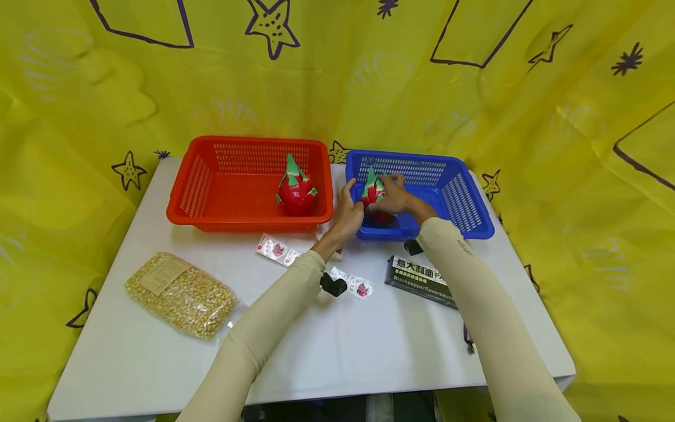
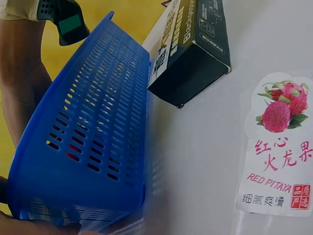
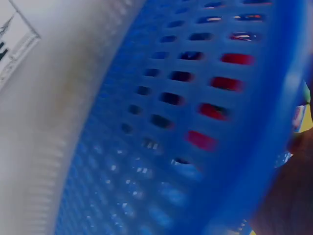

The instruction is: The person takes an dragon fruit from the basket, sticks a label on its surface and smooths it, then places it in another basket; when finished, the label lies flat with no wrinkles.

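Observation:
In the head view my right hand (image 1: 392, 196) reaches over the front rim of the blue basket (image 1: 477, 202) and grips a red dragon fruit (image 1: 371, 190) with green leaf tips, near the left end. My left hand (image 1: 347, 215) holds that basket's left end at the rim, its thumb close to the fruit. Through the slots of the basket wall (image 3: 161, 93), red patches show in the right wrist view. Another dragon fruit (image 1: 296, 193) stands upright in the right part of the red basket (image 1: 242, 220). What lies beneath my right hand is partly hidden.
A dark pasta box (image 1: 419, 280) lies in front of the blue basket, partly behind my right forearm. Printed pitaya labels (image 1: 358, 287) lie on the white table (image 1: 337, 351). At the left is a clear bag of yellow kernels (image 1: 181, 296). A yellow curtain (image 1: 337, 76) hangs behind.

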`<state>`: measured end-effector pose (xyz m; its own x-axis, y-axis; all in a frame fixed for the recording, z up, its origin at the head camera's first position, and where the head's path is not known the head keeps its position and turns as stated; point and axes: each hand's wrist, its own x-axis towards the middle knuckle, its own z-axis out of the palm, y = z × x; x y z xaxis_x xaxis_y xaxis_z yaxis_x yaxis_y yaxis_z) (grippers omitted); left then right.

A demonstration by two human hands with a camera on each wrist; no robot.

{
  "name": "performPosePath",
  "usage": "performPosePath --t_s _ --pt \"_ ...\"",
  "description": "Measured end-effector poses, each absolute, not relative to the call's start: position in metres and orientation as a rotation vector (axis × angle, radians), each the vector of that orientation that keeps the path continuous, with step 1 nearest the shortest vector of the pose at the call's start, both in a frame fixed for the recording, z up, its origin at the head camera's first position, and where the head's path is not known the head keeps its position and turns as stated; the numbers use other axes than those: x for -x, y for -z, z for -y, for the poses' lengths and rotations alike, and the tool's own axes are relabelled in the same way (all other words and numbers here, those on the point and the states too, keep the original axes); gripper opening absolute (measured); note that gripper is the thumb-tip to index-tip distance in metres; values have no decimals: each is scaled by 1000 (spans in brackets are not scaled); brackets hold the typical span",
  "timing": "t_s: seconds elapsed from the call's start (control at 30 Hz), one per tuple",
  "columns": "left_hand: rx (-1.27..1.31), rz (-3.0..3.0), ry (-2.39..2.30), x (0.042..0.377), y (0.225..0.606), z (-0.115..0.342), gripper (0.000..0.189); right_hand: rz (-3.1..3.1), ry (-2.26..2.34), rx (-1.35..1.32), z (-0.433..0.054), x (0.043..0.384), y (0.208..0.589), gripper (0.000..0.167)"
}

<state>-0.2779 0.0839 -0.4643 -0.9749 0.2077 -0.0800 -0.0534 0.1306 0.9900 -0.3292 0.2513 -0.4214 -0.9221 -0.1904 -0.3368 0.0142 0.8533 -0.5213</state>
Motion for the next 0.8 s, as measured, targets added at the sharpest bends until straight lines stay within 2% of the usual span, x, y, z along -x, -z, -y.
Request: performPosePath --t_s 0.27,0.43,0.8 --pt "-50 -2178 -1979 281 469 -85 63 -2648 560 161 -246 335 416 94" --pt "4 -2134 -1999 277 475 -89 61 -2630 484 146 -247 334 420 95" --pt "-73 -2063 -2062 280 468 -87 62 -2617 461 146 -248 338 411 93"
